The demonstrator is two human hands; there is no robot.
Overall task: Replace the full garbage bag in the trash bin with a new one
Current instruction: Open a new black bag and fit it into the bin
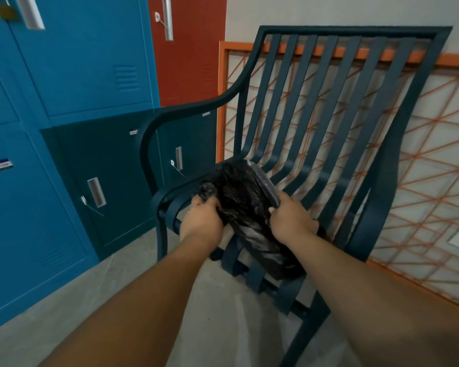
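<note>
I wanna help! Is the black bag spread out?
No, bunched up: the left hand and right hand grip the black bag as a crumpled bundle.

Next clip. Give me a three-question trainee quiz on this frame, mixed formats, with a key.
1. True or false: the left hand and the right hand both grip the black garbage bag bundle.
2. Multiple choice: the bundle lies on A) the floor, B) the slatted chair, C) a locker shelf.
3. Fill in: the panel behind the chair has a frame coloured ____.
Key: 1 true; 2 B; 3 orange.
</note>
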